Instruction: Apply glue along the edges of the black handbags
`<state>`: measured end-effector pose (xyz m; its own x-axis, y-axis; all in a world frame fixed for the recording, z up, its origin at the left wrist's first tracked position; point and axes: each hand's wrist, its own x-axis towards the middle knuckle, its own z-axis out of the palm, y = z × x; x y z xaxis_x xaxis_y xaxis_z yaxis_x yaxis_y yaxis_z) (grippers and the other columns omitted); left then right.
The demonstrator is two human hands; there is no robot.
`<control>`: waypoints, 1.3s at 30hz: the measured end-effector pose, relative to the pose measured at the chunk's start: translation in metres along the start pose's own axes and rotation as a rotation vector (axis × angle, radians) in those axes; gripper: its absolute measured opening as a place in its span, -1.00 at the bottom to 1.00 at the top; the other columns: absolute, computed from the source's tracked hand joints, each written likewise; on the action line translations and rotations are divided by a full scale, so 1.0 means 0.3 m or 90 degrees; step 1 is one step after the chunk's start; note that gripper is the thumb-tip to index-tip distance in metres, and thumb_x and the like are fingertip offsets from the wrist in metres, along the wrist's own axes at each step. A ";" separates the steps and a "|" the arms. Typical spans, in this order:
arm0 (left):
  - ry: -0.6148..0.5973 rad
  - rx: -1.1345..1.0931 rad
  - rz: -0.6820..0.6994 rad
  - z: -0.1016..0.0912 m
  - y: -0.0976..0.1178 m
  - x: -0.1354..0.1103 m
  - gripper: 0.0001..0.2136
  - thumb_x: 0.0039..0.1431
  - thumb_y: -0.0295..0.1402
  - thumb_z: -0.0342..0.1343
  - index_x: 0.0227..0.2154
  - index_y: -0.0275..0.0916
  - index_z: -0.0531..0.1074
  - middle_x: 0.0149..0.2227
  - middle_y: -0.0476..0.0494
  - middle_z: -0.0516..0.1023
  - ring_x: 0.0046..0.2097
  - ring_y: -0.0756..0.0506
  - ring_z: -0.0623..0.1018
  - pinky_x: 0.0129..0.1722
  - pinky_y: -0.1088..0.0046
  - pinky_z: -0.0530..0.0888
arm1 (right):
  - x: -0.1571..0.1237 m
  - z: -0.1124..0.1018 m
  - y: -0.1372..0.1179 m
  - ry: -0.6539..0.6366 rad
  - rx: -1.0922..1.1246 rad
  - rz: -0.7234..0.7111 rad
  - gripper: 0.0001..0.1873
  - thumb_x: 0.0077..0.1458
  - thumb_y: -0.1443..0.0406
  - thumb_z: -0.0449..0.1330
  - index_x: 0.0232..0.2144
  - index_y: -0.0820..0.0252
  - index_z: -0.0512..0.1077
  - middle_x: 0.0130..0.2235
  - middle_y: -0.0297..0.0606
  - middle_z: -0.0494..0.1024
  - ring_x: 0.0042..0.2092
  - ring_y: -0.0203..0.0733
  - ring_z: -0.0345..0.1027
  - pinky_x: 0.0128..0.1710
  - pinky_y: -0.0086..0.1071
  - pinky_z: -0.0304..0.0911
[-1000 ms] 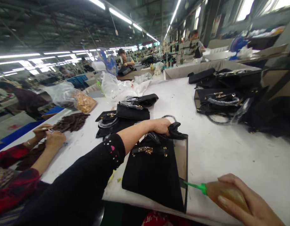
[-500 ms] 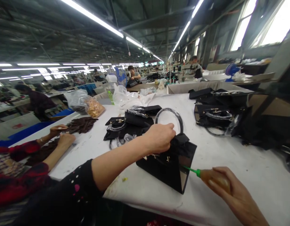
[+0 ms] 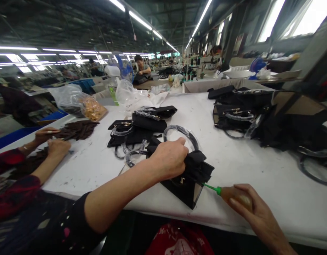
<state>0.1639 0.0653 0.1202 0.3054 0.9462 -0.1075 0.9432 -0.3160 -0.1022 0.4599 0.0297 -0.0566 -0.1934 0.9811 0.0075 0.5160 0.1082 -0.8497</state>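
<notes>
My left hand [image 3: 170, 158] is closed over the top flap of a small black handbag [image 3: 188, 177] that stands on the white table [image 3: 232, 166]. The bag has gold fittings and a round handle wrapped in clear plastic [image 3: 181, 132]. My right hand [image 3: 256, 212] grips an amber squeeze bottle [image 3: 234, 194] with a green nozzle. The nozzle tip touches the bag's open side edge, low on the right.
A pile of black handbags [image 3: 140, 129] lies behind the bag I hold, and more bags [image 3: 240, 113] lie at the right. A person at the left, in red patterned sleeves [image 3: 9, 177], handles dark brown strips [image 3: 77, 129]. Plastic bags [image 3: 78, 104] sit at the back.
My left hand has raised the bag from lying flat to standing and pulled it closer. The right hand has brought the bottle's nozzle up to the bag's side edge.
</notes>
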 end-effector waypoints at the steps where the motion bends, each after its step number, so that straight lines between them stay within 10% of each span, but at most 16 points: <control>1: -0.003 0.003 0.002 -0.001 -0.001 0.001 -0.79 0.00 -0.43 0.01 -0.36 -0.22 0.53 -0.14 -0.19 0.50 -0.29 -0.20 0.59 -0.41 0.32 0.48 | -0.005 0.005 0.000 -0.007 0.001 -0.003 -0.59 0.16 -0.03 0.20 -0.08 0.05 0.31 -0.12 -0.25 0.52 -0.11 0.00 0.45 -0.14 -0.22 0.36; 39: -0.083 0.047 -0.080 -0.020 0.029 -0.061 -0.82 -0.01 -0.41 0.03 -0.37 -0.15 0.51 -0.23 -0.16 0.58 -0.26 -0.18 0.57 -0.32 0.36 0.42 | -0.061 0.005 -0.041 -0.082 0.028 -0.085 -0.75 0.26 0.14 0.15 -0.04 -0.06 0.25 -0.09 -0.31 0.37 -0.08 -0.10 0.36 -0.13 -0.33 0.32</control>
<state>0.1674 0.0456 0.1272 0.1615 0.9629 -0.2161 0.9591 -0.2047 -0.1954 0.4559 0.0102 -0.0470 -0.3648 0.9293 0.0570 0.4421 0.2268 -0.8678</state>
